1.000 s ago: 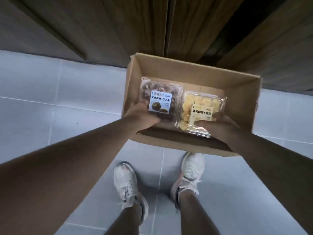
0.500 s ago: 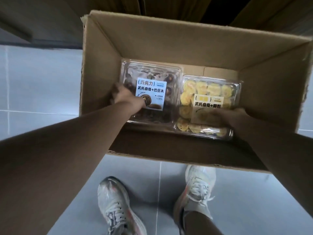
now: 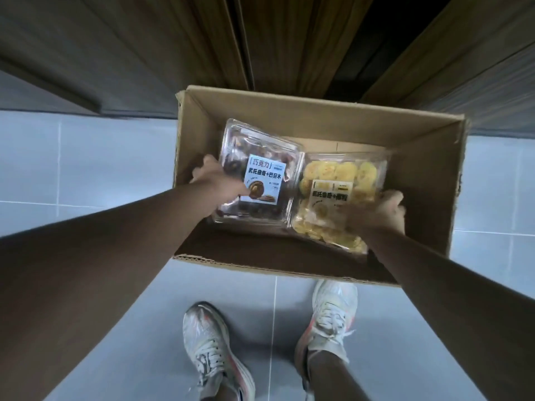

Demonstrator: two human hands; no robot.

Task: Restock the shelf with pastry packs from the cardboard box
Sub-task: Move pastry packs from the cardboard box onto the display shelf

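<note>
Both arms reach down into an open cardboard box (image 3: 428, 157) that stands on a pale tiled floor (image 3: 86, 169), just ahead of the person's two white shoes (image 3: 214, 351). The left hand (image 3: 215, 183) grips the near left edge of a clear plastic pack of dark chocolate pastries (image 3: 260, 169); its thumb lies over the lid beside the white and blue label, and the fingers curl under the pack's left side, close against the box's left wall. That pack is tilted, its far corner raised toward the back wall of the box, and its right edge touches the second pack. The right hand (image 3: 379, 212) holds the near right corner of a clear pack of yellow pastries (image 3: 338, 198), fingers folded over the lid next to its yellow label; this hand and the pack under it are blurred, so the exact lie of the fingers cannot be told. The yellow pack sits just left of the right hand and just right of the chocolate pack, both inside the box, between the two hands. Bare cardboard bottom shows beyond the packs. Past the box, further from both hands, stand dark wooden panels (image 3: 144, 47) with a black gap between them
</note>
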